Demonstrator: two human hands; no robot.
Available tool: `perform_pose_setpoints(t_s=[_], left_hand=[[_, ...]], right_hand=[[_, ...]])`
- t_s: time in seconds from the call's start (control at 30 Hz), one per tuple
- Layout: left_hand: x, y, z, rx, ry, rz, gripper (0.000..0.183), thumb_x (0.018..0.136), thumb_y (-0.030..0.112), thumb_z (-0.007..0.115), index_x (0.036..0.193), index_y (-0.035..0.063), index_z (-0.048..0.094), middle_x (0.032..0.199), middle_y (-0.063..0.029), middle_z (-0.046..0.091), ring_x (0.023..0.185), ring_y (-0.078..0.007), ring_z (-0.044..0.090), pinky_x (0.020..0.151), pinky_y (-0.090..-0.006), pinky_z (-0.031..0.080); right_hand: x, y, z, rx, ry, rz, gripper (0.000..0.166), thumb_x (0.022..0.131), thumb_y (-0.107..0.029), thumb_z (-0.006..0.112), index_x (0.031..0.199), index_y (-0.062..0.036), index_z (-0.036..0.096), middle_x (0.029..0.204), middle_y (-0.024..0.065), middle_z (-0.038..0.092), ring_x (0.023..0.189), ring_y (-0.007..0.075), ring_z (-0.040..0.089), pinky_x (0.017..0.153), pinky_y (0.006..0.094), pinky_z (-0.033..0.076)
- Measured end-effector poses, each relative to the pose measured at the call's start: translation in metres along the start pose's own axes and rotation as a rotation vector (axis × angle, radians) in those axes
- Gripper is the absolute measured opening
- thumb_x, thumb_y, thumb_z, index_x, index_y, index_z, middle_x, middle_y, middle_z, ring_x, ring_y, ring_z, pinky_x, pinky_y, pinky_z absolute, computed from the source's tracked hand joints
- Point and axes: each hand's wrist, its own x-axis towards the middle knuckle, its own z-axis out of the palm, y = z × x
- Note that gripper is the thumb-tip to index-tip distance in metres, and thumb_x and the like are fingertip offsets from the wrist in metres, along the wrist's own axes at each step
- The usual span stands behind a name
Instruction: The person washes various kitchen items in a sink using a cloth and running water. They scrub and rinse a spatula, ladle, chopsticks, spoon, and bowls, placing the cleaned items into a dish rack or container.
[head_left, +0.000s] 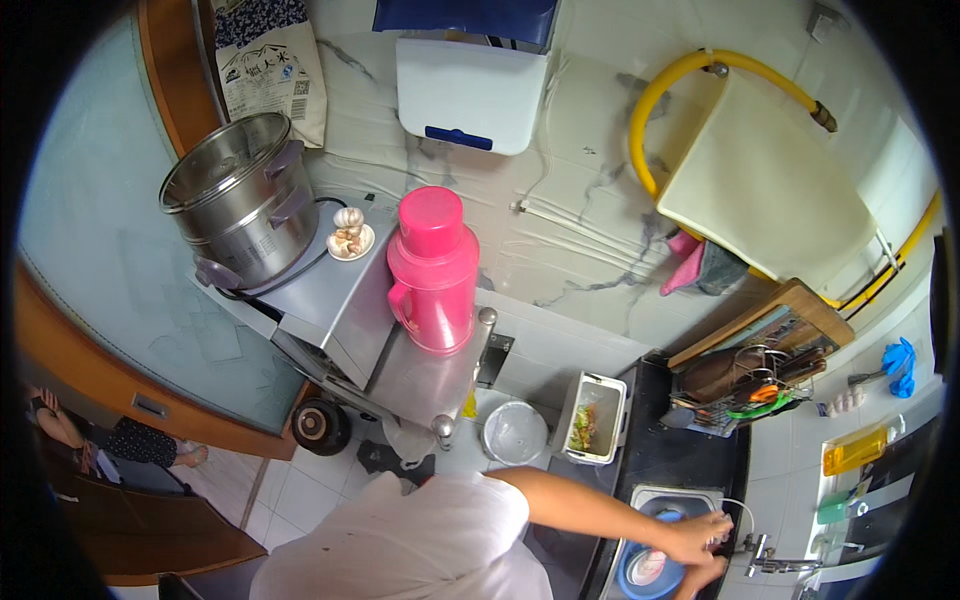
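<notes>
My left hand (696, 537) reaches over the metal sink (675, 495), its wet-looking fingers blurred close to the faucet (763, 561). Just below it in the picture is my right hand (703, 577), partly cut off by the frame's lower edge. The two hands are close together, and whether either grips something cannot be made out. Beneath them a blue plastic basin (651, 591) sits in the sink. Inside it lies a white bowl (642, 568) with a pale reddish item beside or on it.
By the sink stand a knife and utensil rack (739, 394), a wooden cutting board (814, 319) and an amber liquid bottle (855, 451). An open scrap bin (622, 409) hangs at the counter's edge. A pink thermos (433, 277) and steel steamer (247, 217) stand opposite. A person's leg (146, 441) shows beyond the doorway.
</notes>
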Motion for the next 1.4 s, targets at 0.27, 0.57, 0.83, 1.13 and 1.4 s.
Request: perform_pose_setpoints(t_s=[0.27, 0.57, 0.83, 1.13, 1.4], left_hand=[[-0.092, 0.042, -0.198, 0.491, 0.590, 0.347, 0.036, 0.080, 0.015, 0.063, 0.110, 0.0005, 0.052, 0.109, -0.0164, 0.048, 0.105, -0.0342, 0.051, 0.092, -0.0425, 0.045], [-0.290, 0.220, -0.438, 1.926, 1.232, 0.242, 0.016, 0.073, 0.018, 0.070, 0.082, 0.0126, 0.058, 0.075, -0.0019, 0.053, 0.071, -0.0189, 0.061, 0.054, -0.0318, 0.052], [-0.345, 0.268, -0.505, 2.216, 1.026, 0.219, 0.012, 0.074, 0.014, 0.062, 0.082, 0.0100, 0.054, 0.074, -0.0048, 0.053, 0.067, -0.0212, 0.062, 0.052, -0.0340, 0.051], [-0.346, 0.362, -0.516, 1.825, 1.171, 0.191, 0.023, 0.074, 0.024, 0.074, 0.078, 0.0086, 0.057, 0.070, -0.0075, 0.064, 0.070, -0.0299, 0.063, 0.060, -0.0421, 0.047], [-0.345, 0.371, -0.521, 1.777, 1.136, 0.109, 0.022, 0.074, 0.023, 0.076, 0.086, 0.0070, 0.065, 0.080, -0.0119, 0.067, 0.080, -0.0302, 0.066, 0.068, -0.0417, 0.053]], right_hand=[[0.009, -0.044, 0.006, 0.079, -0.002, -0.296, 0.035, 0.089, -0.030, 0.062, 0.094, 0.0048, 0.068, 0.075, 0.0225, 0.066, 0.063, 0.0391, 0.063, 0.058, 0.0441, 0.051], [0.052, -0.244, -0.050, 0.914, -0.083, -0.507, 0.017, 0.097, -0.020, 0.055, 0.088, -0.0060, 0.054, 0.065, -0.0002, 0.047, 0.044, 0.0043, 0.043, 0.038, 0.0194, 0.034], [0.011, -0.485, -0.153, 1.277, -0.244, -0.936, 0.009, 0.093, -0.006, 0.058, 0.087, -0.0010, 0.060, 0.078, 0.0049, 0.053, 0.053, 0.0075, 0.052, 0.044, 0.0215, 0.041], [-0.023, -0.685, -0.234, 1.580, -0.079, -1.093, 0.013, 0.090, -0.011, 0.065, 0.090, 0.0020, 0.064, 0.080, 0.0061, 0.055, 0.057, 0.0098, 0.056, 0.049, 0.0233, 0.047], [-0.018, -0.766, -0.225, 1.208, -0.264, -0.960, 0.019, 0.087, -0.018, 0.067, 0.087, 0.0015, 0.065, 0.059, 0.0064, 0.057, 0.048, 0.0144, 0.054, 0.049, 0.0299, 0.046]])
